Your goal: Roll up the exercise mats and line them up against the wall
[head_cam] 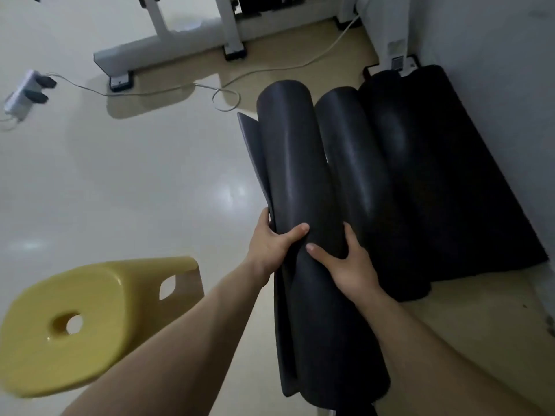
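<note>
It looks like an indoor work room, maybe office or lab type; exact kind is not clear. Signs: glossy pale floor (120, 190), white metal frame legs (156, 46) w/ black feet, a power strip (21, 94) w/ plugs and long cable (270, 67) on the floor, a yellow plastic stool (75, 319), dark rolled mats (354, 163) beside a grey wall (495, 70).
</note>
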